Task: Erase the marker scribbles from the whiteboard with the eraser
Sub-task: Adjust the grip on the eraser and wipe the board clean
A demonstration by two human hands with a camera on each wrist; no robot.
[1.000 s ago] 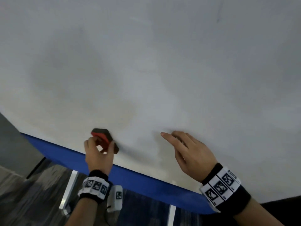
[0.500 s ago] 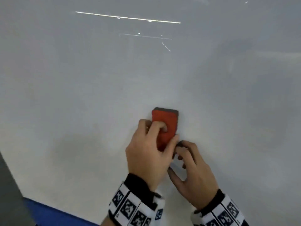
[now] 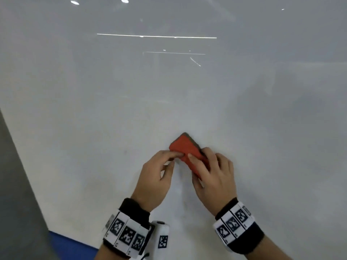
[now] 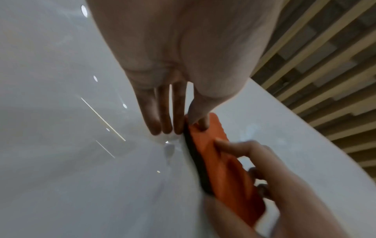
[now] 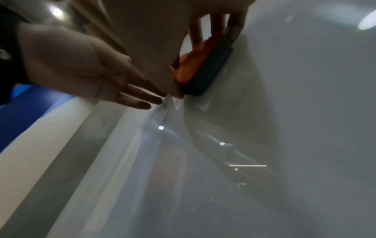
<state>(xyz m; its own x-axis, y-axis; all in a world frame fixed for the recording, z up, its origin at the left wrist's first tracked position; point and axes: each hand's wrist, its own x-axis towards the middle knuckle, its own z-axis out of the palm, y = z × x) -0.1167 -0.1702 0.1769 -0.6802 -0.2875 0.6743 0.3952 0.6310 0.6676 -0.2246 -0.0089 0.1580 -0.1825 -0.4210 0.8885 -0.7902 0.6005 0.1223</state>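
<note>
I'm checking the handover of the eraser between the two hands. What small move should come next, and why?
Probably the left hand lets go. Its thumb and forefinger only pinch the near corner of the eraser, while the right hand already wraps its fingers round the lower end, with the dark pad edge against the whiteboard. The right hand could then wipe alone.

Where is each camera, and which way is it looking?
Head: worn on the head, looking forward and down at the whiteboard; shows both hands, left hand and right hand, holding the red eraser, plus both wristbands.
Left wrist: sits on the left wrist, looking along that palm and fingers toward the eraser; the right hand shows too.
Right wrist: sits on the right wrist, looking along its fingers; the left hand shows too.
Shared: all three show the eraser and whiteboard.
</note>
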